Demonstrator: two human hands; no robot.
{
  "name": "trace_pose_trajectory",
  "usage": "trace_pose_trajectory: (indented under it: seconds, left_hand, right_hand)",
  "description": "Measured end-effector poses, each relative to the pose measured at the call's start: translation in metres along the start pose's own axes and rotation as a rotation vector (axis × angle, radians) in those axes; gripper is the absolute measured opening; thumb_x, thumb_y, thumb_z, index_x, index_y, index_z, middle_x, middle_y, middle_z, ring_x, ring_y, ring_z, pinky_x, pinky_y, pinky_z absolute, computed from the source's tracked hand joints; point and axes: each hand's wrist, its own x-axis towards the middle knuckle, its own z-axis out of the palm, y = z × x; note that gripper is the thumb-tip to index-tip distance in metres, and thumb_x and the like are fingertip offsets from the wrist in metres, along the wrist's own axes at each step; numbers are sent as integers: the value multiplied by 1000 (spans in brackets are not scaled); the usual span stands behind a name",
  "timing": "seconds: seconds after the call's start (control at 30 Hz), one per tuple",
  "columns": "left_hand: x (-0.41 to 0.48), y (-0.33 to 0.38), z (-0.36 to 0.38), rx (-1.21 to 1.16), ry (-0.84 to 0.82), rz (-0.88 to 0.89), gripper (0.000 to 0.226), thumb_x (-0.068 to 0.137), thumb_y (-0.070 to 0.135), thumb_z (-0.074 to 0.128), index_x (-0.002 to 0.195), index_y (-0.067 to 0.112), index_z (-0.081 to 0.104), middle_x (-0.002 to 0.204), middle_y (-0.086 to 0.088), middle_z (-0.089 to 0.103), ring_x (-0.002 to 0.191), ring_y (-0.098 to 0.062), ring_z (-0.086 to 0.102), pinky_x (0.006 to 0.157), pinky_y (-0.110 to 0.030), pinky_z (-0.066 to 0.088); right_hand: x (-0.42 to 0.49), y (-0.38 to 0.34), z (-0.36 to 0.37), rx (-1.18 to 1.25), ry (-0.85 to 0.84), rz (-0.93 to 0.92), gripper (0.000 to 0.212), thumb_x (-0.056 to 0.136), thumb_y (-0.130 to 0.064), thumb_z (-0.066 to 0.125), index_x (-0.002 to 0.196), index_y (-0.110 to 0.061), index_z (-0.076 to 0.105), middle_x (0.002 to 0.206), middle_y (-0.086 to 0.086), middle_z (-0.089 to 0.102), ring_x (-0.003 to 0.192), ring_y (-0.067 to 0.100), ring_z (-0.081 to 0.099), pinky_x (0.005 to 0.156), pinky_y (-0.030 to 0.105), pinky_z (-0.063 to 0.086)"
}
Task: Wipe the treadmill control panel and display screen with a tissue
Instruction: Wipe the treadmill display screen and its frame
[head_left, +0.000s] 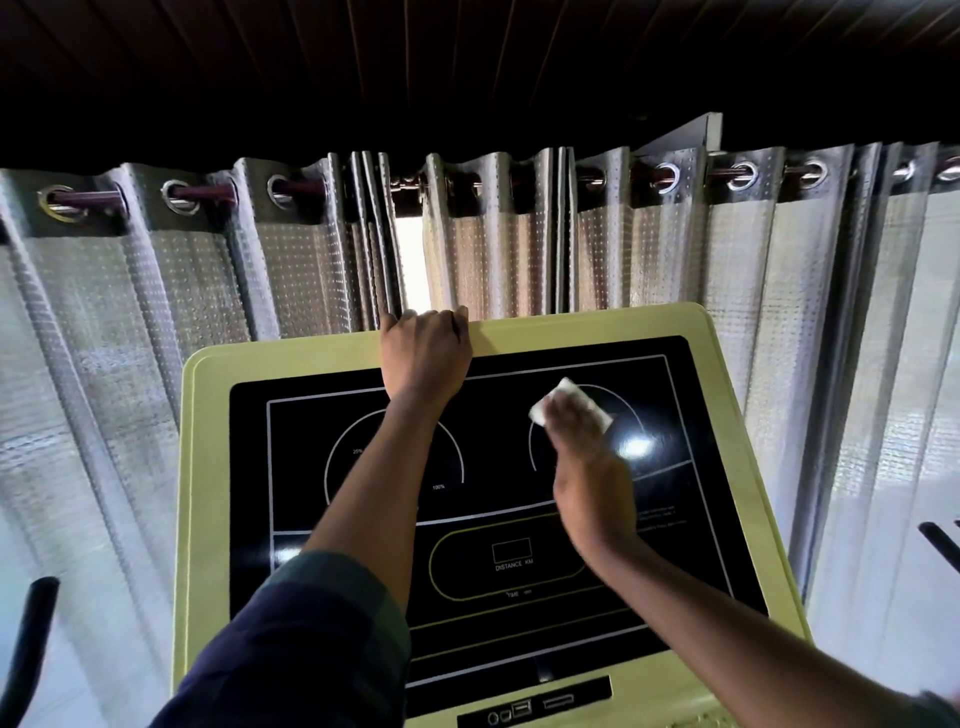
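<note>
Left grip: clamped on the top edge of the control panel, with the fingers curled over the far rim and the back of the hand facing the camera. The forearm runs down from it across the display screen to a dark sleeve at the lower left.

Right grip: fingers laid out flat, not curled, pressing the tissue against the glass. This hand is blurred, so finer detail of the fingers cannot be read.

Tissue: white and folded, lying under the fingertips of the right grip, with its corners showing on either side of them. It is in contact with the upper right part of the display screen, inside the right-hand dial outline. It lies to the right of the left grip and below it.

Display screen: black and glossy, set in the pale yellow-green control panel. A bright glare spot sits just right of the right grip. An oval outline marked "DISTANCE KM" lies below both grips, between the two forearms.

A black port strip sits at the near edge of the panel, well below the grips.

Beyond the left grip, silver-grey curtains hang by eyelets on a dark rod. A narrow gap of daylight shows directly above that grip.
</note>
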Motion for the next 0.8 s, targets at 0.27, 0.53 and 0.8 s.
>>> trace_pose_trajectory:
  seconds: [0.27,0.53,0.8]
  left_hand:
    - [-2,-5,-7,-64,-50,2,54,105,43,26,87,14,69,90,-8,71,98,-30,60,98,-44,34]
    - [-21,-100,-27,74,89,-241,55,102,40,27,97,9,72,108,-17,70,110,-34,57,110,-48,30]
    - [-51,-167,-44,-35,174,-486,44,103,45,26,115,16,56,122,-22,54,111,-42,49,87,-52,40]
  right_hand:
    - [41,15,-6,46,-3,72,57,87,13,53,139,-9,57,146,7,53,138,16,47,110,39,46]
    - [9,-16,4,47,-54,-130,62,84,11,59,142,-9,54,148,8,51,138,19,47,115,34,38]
    - [0,-59,22,37,1,-3,58,83,12,57,138,-4,57,143,14,56,134,26,52,110,41,46]
